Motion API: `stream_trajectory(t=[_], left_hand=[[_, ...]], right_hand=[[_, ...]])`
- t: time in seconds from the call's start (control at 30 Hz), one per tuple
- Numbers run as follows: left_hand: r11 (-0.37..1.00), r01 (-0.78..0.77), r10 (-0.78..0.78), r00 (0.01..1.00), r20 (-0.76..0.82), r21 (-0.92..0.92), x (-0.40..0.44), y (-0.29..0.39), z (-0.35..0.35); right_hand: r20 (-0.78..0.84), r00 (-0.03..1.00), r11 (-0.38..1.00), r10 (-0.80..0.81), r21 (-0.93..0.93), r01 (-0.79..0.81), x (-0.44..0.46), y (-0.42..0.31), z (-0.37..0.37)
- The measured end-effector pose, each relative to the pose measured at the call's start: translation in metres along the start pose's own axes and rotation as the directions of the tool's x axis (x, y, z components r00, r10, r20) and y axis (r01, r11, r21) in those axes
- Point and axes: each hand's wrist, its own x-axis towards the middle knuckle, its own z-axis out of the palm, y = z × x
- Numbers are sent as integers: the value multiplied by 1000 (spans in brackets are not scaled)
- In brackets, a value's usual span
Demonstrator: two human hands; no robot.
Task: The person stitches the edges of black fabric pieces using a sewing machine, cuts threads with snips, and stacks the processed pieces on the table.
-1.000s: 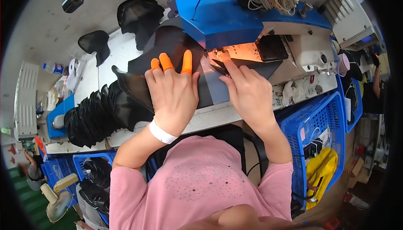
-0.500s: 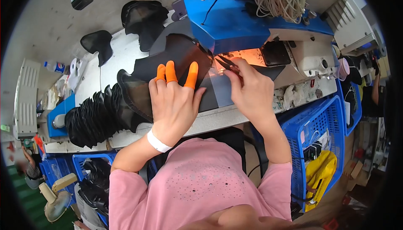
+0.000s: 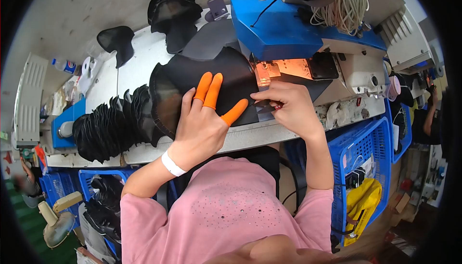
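Note:
My left hand (image 3: pixel 204 122), with orange covers on three fingers, lies spread on a black fabric piece (image 3: pixel 211 73). Close to the piece's right edge, my right hand (image 3: pixel 293 107) is closed around small dark scissors (image 3: pixel 263 103), whose tips point left near my left index finger. The blue sewing machine (image 3: pixel 272 28) stands just beyond, its lamp lighting the plate (image 3: pixel 266 71) orange. Joined to the left end of the fabric is a stack of black pieces (image 3: pixel 110 129) along the table's front left.
Two black shaped pieces (image 3: pixel 174 18) (image 3: pixel 116 42) lie at the back. A bottle (image 3: pixel 66 65) stands far left. Blue baskets (image 3: pixel 358 143) sit right and lower left of the table (image 3: pixel 144 155). A person (image 3: pixel 430 114) is at the far right; another at the far left.
The black fabric has shifted away from the lit plate. My right hand has drawn the scissors down toward me, and my left index finger has swung right, spreading from the others.

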Motion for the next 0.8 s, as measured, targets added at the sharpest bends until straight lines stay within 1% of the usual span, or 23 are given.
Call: stream_trajectory(t=[0.03, 0.07, 0.13, 0.23, 0.33, 0.43, 0.53, 0.73, 0.8], left_hand=[[1000, -5, 5, 1000, 13, -11, 1, 0, 1], [999, -2, 2, 1000, 2, -50, 1, 0, 3], [999, -11, 11, 1000, -4, -48, 1, -1, 5], [999, -32, 31, 999, -7, -39, 0, -4, 7], [998, -42, 42, 999, -5, -37, 0, -5, 9], [998, -38, 38, 999, -4, -52, 0, -5, 11], [998, -26, 26, 1000, 2, -54, -1, -5, 11], [997, -18, 16, 1000, -17, -72, -2, -7, 12], [997, -19, 17, 1000, -23, -77, -3, -7, 12]], right_hand=[[22, 1000, 1000, 16, 16, -16, 2, 0, -1], [18, 999, 997, 35, 72, -36, 3, 2, 0], [14, 997, 980, 75, 185, -76, 5, 6, 5], [19, 988, 982, 150, 110, -152, 6, -1, 5], [-29, 981, 981, 191, 38, -189, 4, -4, 12], [-67, 961, 963, 267, -27, -269, 6, -13, 15], [-100, 957, 959, 273, -55, -280, 5, -16, 18], [-103, 954, 960, 281, 25, -280, 5, -8, 19], [-147, 954, 953, 263, 194, -233, 3, -5, 15]])
